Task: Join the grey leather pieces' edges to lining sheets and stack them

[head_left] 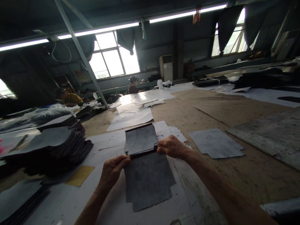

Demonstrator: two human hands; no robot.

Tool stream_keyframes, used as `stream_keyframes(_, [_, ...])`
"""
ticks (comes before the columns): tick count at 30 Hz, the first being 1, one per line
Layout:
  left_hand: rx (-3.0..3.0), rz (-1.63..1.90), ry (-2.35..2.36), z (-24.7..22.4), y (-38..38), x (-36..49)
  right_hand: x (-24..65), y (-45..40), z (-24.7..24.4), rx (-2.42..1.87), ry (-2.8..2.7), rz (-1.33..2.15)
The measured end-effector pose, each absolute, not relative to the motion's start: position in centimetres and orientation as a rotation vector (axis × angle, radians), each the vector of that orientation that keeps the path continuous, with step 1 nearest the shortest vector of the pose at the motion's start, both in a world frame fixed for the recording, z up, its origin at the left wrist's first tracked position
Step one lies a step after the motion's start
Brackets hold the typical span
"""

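Note:
A grey cut piece (150,181) with notched lower corners lies in front of me, its far edge between my two hands. Just beyond it sits a smaller stack of grey pieces (141,139) with dark edges. My left hand (114,168) pinches the left end of the dark edge where piece and stack meet. On the right end of that same edge, my right hand (170,147) is closed with its fingertips pressed together. Another grey piece (217,143) lies flat to the right of my right hand.
Tall stacks of dark-edged pieces (50,140) stand on the left, with a lower stack (18,200) nearer. A yellow scrap (80,176) lies beside them. White sheets (131,120) cover part of the brown tabletop (178,109). Two people (133,86) sit far off.

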State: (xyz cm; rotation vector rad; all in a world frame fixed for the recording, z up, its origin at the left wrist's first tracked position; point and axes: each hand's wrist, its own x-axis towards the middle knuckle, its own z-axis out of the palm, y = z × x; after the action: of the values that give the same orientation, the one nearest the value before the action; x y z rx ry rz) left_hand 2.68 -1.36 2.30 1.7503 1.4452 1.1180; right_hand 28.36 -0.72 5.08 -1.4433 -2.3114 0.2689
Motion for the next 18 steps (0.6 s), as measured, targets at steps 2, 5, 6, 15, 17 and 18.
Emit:
stream_keyframes(2, [1.622,1.187,1.378,1.9,-1.2,2.7,28.5,-0.7,5.2,-1.417,-2.266,0.282])
stream_keyframes(5, [1.369,1.182,1.133,1.3,-1.4,3.2,28.8,-0.8,5.5,-1.386,-2.175,0.325])
stream_keyframes(6, [1.302,1.139,1.053,1.2,-1.6,3.4,28.9,-0.8,5.6,-1.376,-2.138,0.351])
stream_keyframes(15, [1.201,1.274,1.171,0.8,-1.7,4.3,29.3,-0.3,5.6,-1.26,-1.644,0.861])
stream_keyframes(17, [1.185,1.335,1.174,1.5,-1.1,4.6,29.3,-0.2,5.8,-1.117,-1.354,1.096])
stream_keyframes(18, [1.179,1.354,1.176,2.1,-0.7,4.8,29.3,-0.2,6.0,-1.062,-1.207,1.16])
